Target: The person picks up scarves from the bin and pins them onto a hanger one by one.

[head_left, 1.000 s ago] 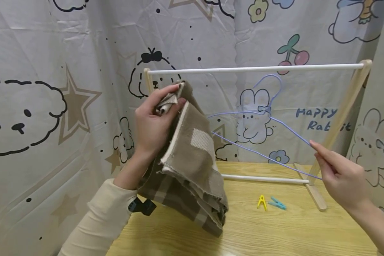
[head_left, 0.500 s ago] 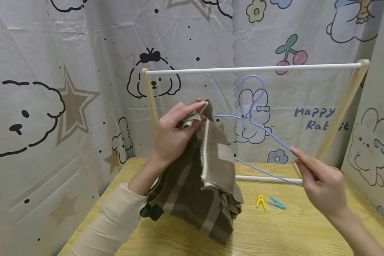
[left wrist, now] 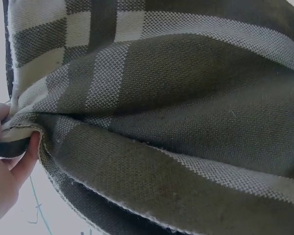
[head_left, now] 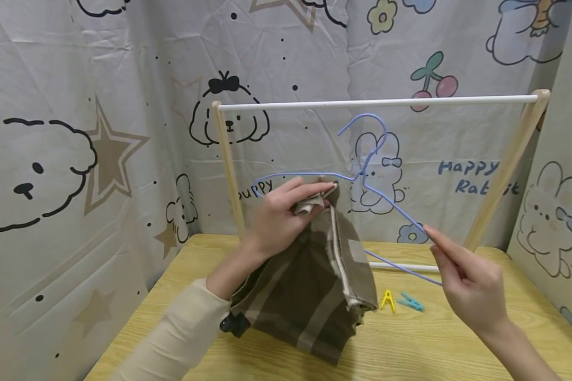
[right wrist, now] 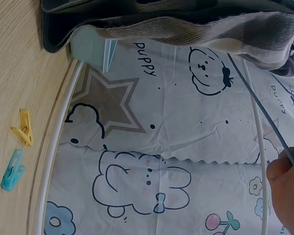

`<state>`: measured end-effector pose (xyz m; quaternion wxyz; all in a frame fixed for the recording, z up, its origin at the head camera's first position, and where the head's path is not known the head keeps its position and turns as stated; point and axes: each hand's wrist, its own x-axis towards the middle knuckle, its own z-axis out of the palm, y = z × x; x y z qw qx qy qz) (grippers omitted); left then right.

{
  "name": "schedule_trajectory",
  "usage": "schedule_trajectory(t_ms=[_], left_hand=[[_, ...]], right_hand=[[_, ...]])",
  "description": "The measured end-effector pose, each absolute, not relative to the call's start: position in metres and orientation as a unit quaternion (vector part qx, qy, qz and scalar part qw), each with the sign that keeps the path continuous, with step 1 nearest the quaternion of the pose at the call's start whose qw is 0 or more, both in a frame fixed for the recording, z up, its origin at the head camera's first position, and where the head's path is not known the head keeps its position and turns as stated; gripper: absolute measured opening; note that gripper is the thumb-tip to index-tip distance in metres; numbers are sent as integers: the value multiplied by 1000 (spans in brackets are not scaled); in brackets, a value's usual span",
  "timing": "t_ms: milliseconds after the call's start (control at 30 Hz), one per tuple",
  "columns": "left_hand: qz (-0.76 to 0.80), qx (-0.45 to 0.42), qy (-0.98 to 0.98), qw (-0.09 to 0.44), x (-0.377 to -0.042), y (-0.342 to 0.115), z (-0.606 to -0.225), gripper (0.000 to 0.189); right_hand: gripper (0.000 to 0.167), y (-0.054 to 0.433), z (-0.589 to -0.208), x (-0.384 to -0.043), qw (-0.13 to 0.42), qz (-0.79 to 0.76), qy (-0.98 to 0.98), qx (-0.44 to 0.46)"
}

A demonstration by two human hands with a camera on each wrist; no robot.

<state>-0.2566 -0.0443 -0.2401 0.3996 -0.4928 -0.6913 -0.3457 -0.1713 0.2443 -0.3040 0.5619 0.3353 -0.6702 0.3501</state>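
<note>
My left hand point(head_left: 286, 214) pinches the gathered top of a folded brown plaid cloth point(head_left: 305, 296), which hangs down over the table. In the left wrist view the knitted cloth point(left wrist: 186, 93) fills most of the picture, the thumb and fingers gripping its edge. My right hand point(head_left: 474, 283) pinches the right end of a blue-violet wire clothes hanger point(head_left: 385, 135), hook upward. One hanger arm runs left above my left hand; the bottom bar disappears behind the cloth. Whether cloth and hanger touch, I cannot tell.
A rack with a white top rail point(head_left: 376, 102) and wooden posts stands behind on the wooden table point(head_left: 410, 349). A yellow clothespin point(head_left: 388, 301) and a turquoise clothespin point(head_left: 411, 301) lie before it. Behind the cloth is a pale green object point(right wrist: 85, 49). A printed curtain surrounds the table.
My left hand has moved right and down with the cloth. My right hand has shifted left with the hanger, and the hanger's left end now shows beyond the cloth.
</note>
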Motion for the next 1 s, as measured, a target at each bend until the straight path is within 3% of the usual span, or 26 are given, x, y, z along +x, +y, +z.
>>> schedule_trajectory(t_ms=[233, 700, 900, 1000], left_hand=[[-333, -493, -716, 366, -256, -37, -255, 28], [-336, -427, -808, 229, -255, -20, -260, 24], [-500, -345, -776, 170, -266, -13, -265, 25], [-602, -294, -723, 171, -274, -11, -265, 28]], right_hand=[[26, 240, -307, -170, 564, 348, -665, 345], [29, 219, -314, -160, 567, 364, -628, 390], [30, 212, -323, -159, 526, 380, -627, 432], [29, 207, -328, -158, 505, 390, -623, 453]])
